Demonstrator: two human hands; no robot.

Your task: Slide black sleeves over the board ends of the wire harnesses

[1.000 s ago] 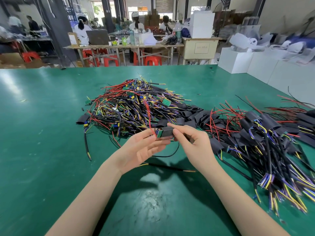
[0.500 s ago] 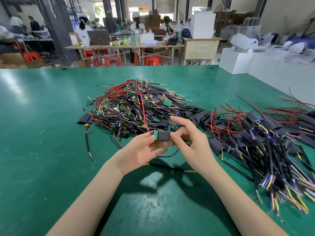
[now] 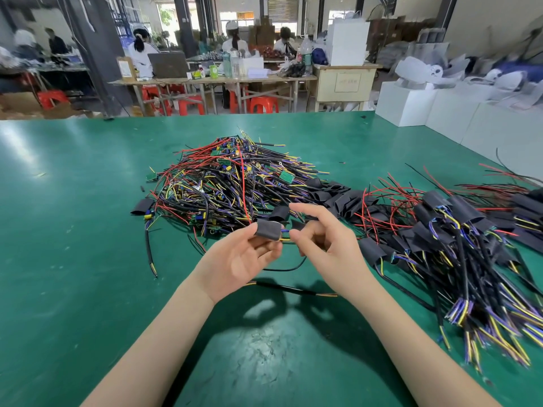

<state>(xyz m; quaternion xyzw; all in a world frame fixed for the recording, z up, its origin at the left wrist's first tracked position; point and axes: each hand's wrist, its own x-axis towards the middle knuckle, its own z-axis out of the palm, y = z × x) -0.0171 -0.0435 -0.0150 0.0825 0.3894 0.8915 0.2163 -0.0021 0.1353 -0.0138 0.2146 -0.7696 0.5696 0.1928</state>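
Since the earlier frame, the black tubular sleeve (image 3: 269, 229) had slid over the green board end, pinched in the left hand (image 3: 241, 259) above the green table (image 3: 73, 259). Right hand (image 3: 324, 245) had let go, fingers loosely spread; next probably came laying this harness on the sleeved pile (image 3: 455, 230).

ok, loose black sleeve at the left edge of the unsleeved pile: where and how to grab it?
Probably pinch the loose black sleeve across its flat faces at the left end, coming from the left over bare green mat. It lies flattened, and its right end runs in among the pile of unsleeved harnesses, so wires crowd that side.
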